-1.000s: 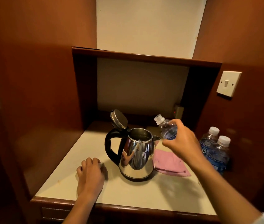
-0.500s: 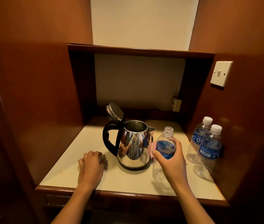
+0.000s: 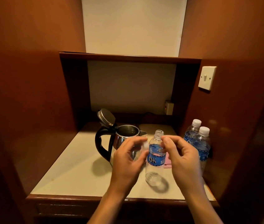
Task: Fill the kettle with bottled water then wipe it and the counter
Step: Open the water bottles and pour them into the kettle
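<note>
The steel kettle (image 3: 128, 135) with a black handle stands on the cream counter (image 3: 73, 167), its lid (image 3: 106, 117) flipped up. An uncapped, empty-looking water bottle (image 3: 155, 160) with a blue label stands upright just right of the kettle. My left hand (image 3: 128, 164) hovers left of the bottle, in front of the kettle, pinching a small blurred white bottle cap (image 3: 145, 145). On the bottle's right, my right hand (image 3: 183, 160) has its fingers apart, with the fingertips close to the neck. A pink cloth (image 3: 168, 163) peeks out behind the bottle.
Two capped full water bottles (image 3: 203, 144) stand at the counter's right edge against the wooden side wall. A wall socket (image 3: 168, 108) sits in the back right corner and a light switch (image 3: 207, 78) on the right panel. Wooden walls close in on both sides.
My right hand set the bottle upright on the counter and let go of it. My left hand lifted off the counter and came up beside the bottle with the cap.
</note>
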Motion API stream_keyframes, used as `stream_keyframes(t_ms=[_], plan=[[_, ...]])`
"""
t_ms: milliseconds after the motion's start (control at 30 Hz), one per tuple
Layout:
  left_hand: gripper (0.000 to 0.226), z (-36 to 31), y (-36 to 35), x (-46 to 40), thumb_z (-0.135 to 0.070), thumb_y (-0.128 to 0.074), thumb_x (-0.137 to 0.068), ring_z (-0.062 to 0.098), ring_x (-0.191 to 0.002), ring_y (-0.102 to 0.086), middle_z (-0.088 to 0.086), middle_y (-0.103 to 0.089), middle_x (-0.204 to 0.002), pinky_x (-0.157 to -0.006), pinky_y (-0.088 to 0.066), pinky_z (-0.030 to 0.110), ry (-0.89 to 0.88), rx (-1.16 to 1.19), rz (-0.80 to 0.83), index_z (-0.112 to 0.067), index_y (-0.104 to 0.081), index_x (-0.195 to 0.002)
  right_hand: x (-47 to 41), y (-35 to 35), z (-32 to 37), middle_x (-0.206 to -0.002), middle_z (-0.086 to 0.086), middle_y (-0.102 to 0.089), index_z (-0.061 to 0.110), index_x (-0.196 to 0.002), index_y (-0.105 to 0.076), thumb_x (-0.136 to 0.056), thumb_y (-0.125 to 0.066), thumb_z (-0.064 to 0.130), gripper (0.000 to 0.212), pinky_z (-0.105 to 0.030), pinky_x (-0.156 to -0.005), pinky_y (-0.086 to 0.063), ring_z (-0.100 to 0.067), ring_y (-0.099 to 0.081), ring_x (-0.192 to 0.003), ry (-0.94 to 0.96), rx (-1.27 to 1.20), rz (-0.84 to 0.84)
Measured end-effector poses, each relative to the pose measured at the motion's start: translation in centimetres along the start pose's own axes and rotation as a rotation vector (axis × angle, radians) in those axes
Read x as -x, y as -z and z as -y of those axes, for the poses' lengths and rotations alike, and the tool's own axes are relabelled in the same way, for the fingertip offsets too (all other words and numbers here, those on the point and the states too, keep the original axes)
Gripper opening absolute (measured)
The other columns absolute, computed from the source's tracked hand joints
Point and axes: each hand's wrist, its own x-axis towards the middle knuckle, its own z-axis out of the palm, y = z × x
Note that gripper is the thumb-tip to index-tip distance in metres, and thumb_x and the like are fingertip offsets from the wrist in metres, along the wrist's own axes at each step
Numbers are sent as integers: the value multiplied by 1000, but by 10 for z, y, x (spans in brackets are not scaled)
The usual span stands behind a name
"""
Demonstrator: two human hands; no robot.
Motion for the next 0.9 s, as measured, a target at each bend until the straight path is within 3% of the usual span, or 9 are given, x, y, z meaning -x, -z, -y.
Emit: stream_keyframes(t_ms=[167, 300, 433, 500, 600, 733, 900], plan=[[35, -23, -25, -21, -12, -75, -86, 11, -109, -65, -9, -67, -111, -89, -56, 23, -129, 80, -51, -19, -63, -118, -24, 14, 16, -92, 13, -75, 31, -104, -72, -80, -60, 52, 35, -20, -68, -57, -2, -70, -89, -36, 126, 159], [44, -26, -37, -32, -13, -77, -86, 13, -114, -65, -9, -66, -117, -92, -57, 28, -147, 143, -75, -20, -57, -125, -43, 21, 27, -91, 12, -75, 28, -103, -73, -90, -67, 32, 14, -18, -63, -56, -1, -71, -84, -42, 139, 183], [79, -18, -47, -37, -22, -82, -81, -3, -135, -43, -17, -48, -146, -107, -37, 11, -2, 93, -26, -34, -38, -145, -73, 30, 33, -99, 13, -72, 27, -112, -72, -89, -73, 32, 24, -15, -69, -54, -2, -68, -91, 33, 329, 227], [87, -8, -54, -36, -31, -83, -79, -3, -137, -38, -19, -41, -150, -109, -35, 17, 136, 56, 11, -39, -31, -149, -91, 33, 35, -105, 15, -68, 27, -118, -70, -90, -72, 32, 28, -12, -72, -49, 0, -64, -94, 82, 559, 338], [83, 8, -65, -37, -39, -81, -79, 7, -133, -45, -12, -48, -144, -110, -45, 38, 283, 25, 42, -33, -34, -147, -108, 28, 38, -114, 12, -66, 25, -122, -69, -92, -70, 23, 30, -12, -76, -49, -2, -61, -99, 138, 787, 544], [67, 19, -75, -44, -37, -82, -79, 10, -122, -53, -9, -57, -130, -104, -49, 37, 346, -31, 85, -30, -43, -133, -119, 18, 38, -119, 6, -66, 23, -122, -69, -93, -68, 14, 31, -20, -84, -53, -7, -61, -103, 169, 941, 698], [52, 26, -83, -46, -27, -79, -83, 10, -114, -58, -9, -61, -119, -98, -52, 31, 359, 10, 116, -30, -47, -124, -129, 14, 33, -117, 4, -67, 20, -123, -69, -93, -68, 16, 30, -20, -84, -53, -10, -62, -103, 177, 1071, 765]])
